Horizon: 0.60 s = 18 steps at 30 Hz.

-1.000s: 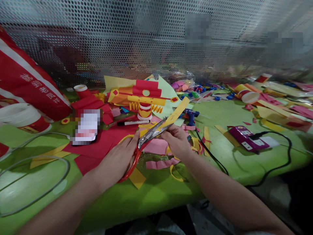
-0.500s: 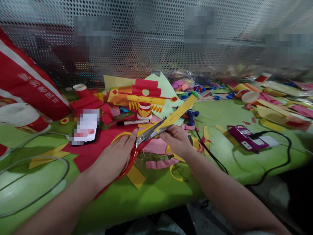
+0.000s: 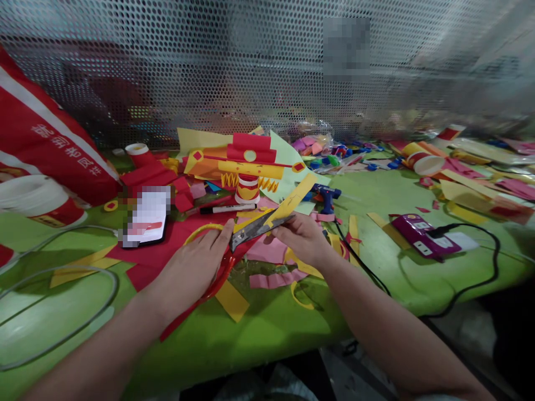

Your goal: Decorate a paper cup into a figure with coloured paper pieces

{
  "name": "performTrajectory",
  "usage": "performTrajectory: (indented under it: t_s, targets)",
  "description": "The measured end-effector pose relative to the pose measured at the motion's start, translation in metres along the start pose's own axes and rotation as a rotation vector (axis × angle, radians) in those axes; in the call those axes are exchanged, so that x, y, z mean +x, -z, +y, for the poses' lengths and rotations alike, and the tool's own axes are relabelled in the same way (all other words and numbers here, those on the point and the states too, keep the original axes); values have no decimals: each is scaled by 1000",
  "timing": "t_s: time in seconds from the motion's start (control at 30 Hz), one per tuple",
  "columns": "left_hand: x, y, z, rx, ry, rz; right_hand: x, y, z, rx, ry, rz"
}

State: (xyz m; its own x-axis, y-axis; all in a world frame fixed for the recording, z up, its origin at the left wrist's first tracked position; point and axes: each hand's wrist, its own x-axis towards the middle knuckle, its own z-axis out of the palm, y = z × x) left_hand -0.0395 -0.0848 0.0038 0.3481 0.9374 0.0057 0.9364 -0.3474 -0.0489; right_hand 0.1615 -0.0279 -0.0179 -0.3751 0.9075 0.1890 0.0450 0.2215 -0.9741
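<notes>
My left hand (image 3: 196, 270) is closed round the red handles of a large pair of scissors (image 3: 251, 229), whose blades point right. A yellow paper strip (image 3: 297, 197) with dark lines drawn on it lies at the blades and slants up to the right. The fingers of my right hand (image 3: 298, 236) pinch the strip's lower part beside the blade tips. Just behind stands a paper figure (image 3: 249, 167) with a red hat and yellow face on a cup. Red paper (image 3: 179, 245) is spread under the left hand.
On the green table (image 3: 267, 328), a phone (image 3: 148, 217) and large white cups (image 3: 39, 197) are at left. A blue glue gun (image 3: 328, 196) stands behind the right hand. A purple power socket (image 3: 422, 236) with a black cable is at right. Paper scraps lie around.
The yellow strip's upper end has moved down and left, towards the scissors. The blades look slightly flatter and nearer to closed. Both hands keep their holds.
</notes>
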Motion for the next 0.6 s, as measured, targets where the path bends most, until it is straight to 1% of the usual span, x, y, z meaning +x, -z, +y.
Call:
performTrajectory:
  t_s: [0.17, 0.27, 0.43, 0.6]
  targets:
    - [1, 2, 1, 39, 10, -40, 2, -3, -4, 97, -4, 38]
    - [1, 1, 0, 42, 5, -21, 3, -3, -5, 162, -8, 39]
    - [1, 0, -1, 29, -6, -4, 4, 0, -4, 185, -39, 59]
    - [1, 2, 1, 33, 20, -54, 4, 0, -3, 185, -43, 74]
